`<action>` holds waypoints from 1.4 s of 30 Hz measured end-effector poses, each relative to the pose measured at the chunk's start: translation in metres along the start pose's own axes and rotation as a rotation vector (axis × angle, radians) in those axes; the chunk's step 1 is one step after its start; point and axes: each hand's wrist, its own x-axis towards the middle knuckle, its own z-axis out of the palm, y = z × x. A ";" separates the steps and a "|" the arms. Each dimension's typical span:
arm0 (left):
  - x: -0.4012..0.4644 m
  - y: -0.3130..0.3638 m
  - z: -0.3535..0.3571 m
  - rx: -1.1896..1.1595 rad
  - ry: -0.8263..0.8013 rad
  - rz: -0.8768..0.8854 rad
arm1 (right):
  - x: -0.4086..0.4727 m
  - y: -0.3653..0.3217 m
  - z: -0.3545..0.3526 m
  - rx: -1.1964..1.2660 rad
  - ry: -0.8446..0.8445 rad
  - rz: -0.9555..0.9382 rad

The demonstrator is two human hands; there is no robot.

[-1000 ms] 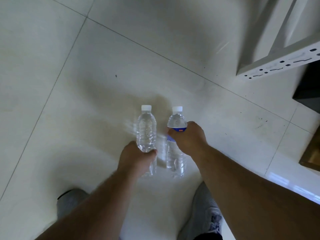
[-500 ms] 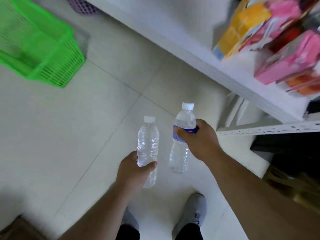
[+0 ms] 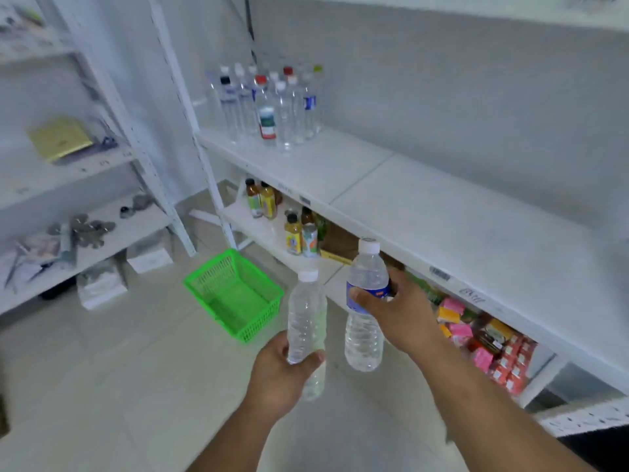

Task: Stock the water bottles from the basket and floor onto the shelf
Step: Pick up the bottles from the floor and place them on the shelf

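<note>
Both hands loaded — left hand (image 3: 279, 369) wraps the lower body of a clear bottle (image 3: 306, 318), right hand (image 3: 398, 315) clamps the labelled bottle (image 3: 366, 301) mid-body. Both hang above the floor, short of the shelf (image 3: 425, 212) front edge. Likely heavy, thin-walled, slippery — grip the ribbed waist.
</note>
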 end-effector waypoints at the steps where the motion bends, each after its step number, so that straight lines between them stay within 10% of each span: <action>1: -0.007 0.014 -0.016 -0.012 0.010 0.030 | -0.006 -0.024 0.002 0.012 0.001 -0.036; 13: -0.014 0.067 -0.156 -0.031 0.126 0.214 | -0.016 -0.166 0.077 0.095 0.020 -0.238; 42: 0.288 0.133 -0.251 -0.035 0.185 0.106 | 0.282 -0.217 0.199 0.125 -0.025 -0.240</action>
